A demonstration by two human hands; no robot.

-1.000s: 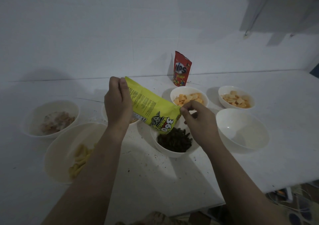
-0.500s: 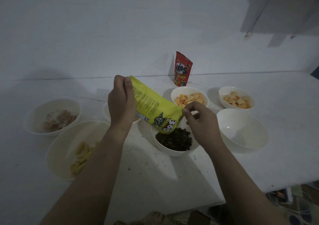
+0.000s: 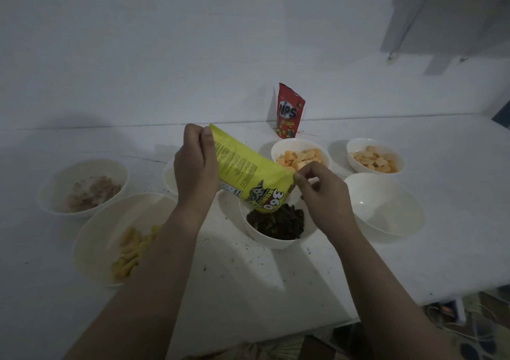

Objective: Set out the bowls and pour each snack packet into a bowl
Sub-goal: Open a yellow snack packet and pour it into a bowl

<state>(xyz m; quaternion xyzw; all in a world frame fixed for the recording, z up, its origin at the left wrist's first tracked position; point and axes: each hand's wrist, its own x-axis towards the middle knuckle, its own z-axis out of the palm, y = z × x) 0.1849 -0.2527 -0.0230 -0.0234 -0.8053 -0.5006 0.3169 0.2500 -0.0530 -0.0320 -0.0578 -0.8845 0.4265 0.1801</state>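
Yellow packet [image 3: 248,172] slants from the left hand [image 3: 196,166], gripping its raised sealed end, down to the right hand [image 3: 320,191], pinching the mouth directly over the bowl [image 3: 278,242] of dark snack on the table [image 3: 276,282].

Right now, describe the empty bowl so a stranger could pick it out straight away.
On the white table, look right of the yellow packet and the bowl of dark snacks. The empty bowl sits in front of the far-right bowl of pale biscuits; it alone holds nothing.
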